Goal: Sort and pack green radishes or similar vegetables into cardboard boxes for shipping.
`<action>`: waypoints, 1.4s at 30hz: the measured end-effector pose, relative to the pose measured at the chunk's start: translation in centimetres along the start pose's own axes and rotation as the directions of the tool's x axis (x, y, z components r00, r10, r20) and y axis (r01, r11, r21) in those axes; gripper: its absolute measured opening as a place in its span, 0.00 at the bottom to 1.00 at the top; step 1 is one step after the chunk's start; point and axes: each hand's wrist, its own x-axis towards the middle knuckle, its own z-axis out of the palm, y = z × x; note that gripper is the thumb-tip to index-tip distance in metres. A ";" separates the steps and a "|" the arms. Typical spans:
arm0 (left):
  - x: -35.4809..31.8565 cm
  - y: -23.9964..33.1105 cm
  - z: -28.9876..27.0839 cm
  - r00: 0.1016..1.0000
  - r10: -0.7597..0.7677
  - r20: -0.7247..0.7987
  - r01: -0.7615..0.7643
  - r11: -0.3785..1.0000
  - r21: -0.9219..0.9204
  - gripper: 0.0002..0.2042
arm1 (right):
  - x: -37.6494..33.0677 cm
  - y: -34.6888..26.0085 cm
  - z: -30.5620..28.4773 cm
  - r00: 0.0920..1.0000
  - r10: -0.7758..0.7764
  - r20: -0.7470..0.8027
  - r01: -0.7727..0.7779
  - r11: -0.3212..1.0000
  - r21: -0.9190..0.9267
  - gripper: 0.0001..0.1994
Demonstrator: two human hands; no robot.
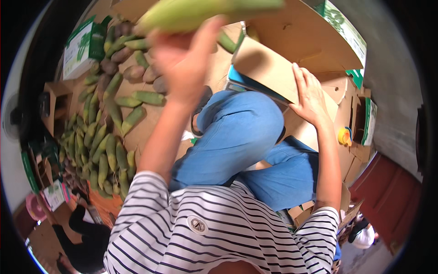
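My left hand point(180, 66), smeared by motion, is raised at the top middle with its fingers round the underside of a large green radish point(196, 14). The radish is tilted near level, and its upper part is cut off by the picture's edge. At the right, my right hand point(310, 93) lies with fingers stretched out on the flap of an open cardboard box point(262, 64). Between the box and my left hand, another green radish point(226, 42) lies on the cardboard.
Many green radishes point(147, 97) and darker reddish-brown ones point(133, 73) lie spread and heaped at the left. A white and green carton point(82, 50) stands behind them. A yellow tape roll point(345, 136) lies at the right. Another person in dark clothes point(89, 242) is at the lower left.
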 end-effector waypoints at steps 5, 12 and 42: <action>-0.3 -5.9 7.2 0.976 -0.201 0.086 0.212 0.967 -0.139 0.14 | -0.8 1.1 0.9 1.000 0.002 -0.031 -0.006 0.992 -0.127 0.52; -4.2 -8.8 -2.4 0.985 -0.165 0.049 0.123 0.876 0.466 0.11 | -0.6 0.3 1.0 0.999 -0.027 -0.025 0.027 1.000 -0.009 0.52; -47.6 5.3 -43.6 0.064 -0.528 -0.847 0.826 -0.448 0.341 0.46 | 0.2 0.4 0.7 1.000 0.006 0.002 -0.005 0.995 -0.103 0.50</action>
